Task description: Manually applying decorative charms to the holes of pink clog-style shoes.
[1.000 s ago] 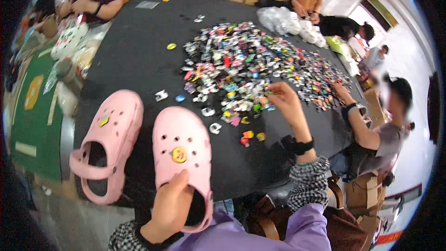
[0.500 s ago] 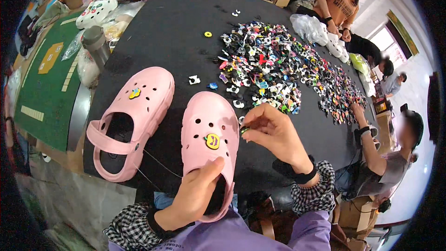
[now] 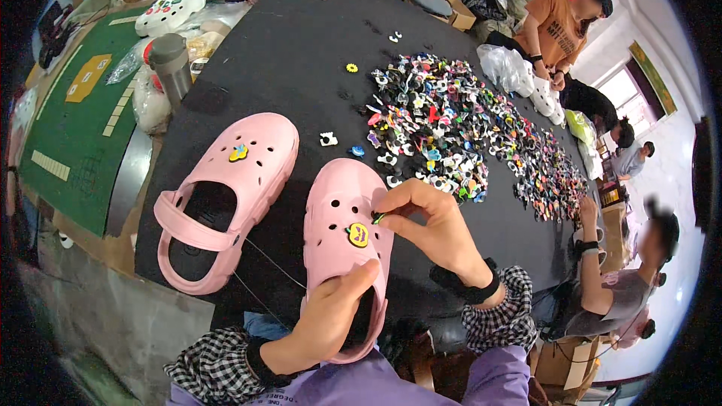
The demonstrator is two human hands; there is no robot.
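A pink clog [image 3: 342, 184] points away from me, with my left hand [image 3: 325, 327] closed on it at the foot opening, thumb over the edge. A yellow pumpkin-shaped shoe charm [image 3: 358, 235] sits on its top among the holes. My right hand [image 3: 440, 237] pinches a small dark shoe charm [image 3: 377, 218] with a bit of green, right at the clog's upper right side by the pumpkin. Fingers cover most of that charm. On the left lies a second pink clog [image 3: 265, 139], bearing a yellow and blue charm [image 3: 238, 153], its strap across the opening.
A big pile of mixed shoe charms [image 3: 432, 124] covers the black table [image 3: 278, 53] beyond my right hand. Loose white [image 3: 328, 138], blue [image 3: 357, 152] and yellow [image 3: 352, 68] charms lie nearer. A grey flask [image 3: 171, 68] stands at left. Other people work around the table.
My right hand has moved left, bringing the small charm from beside the clog onto its top. My left hand keeps its hold. The whole view has shifted slightly.
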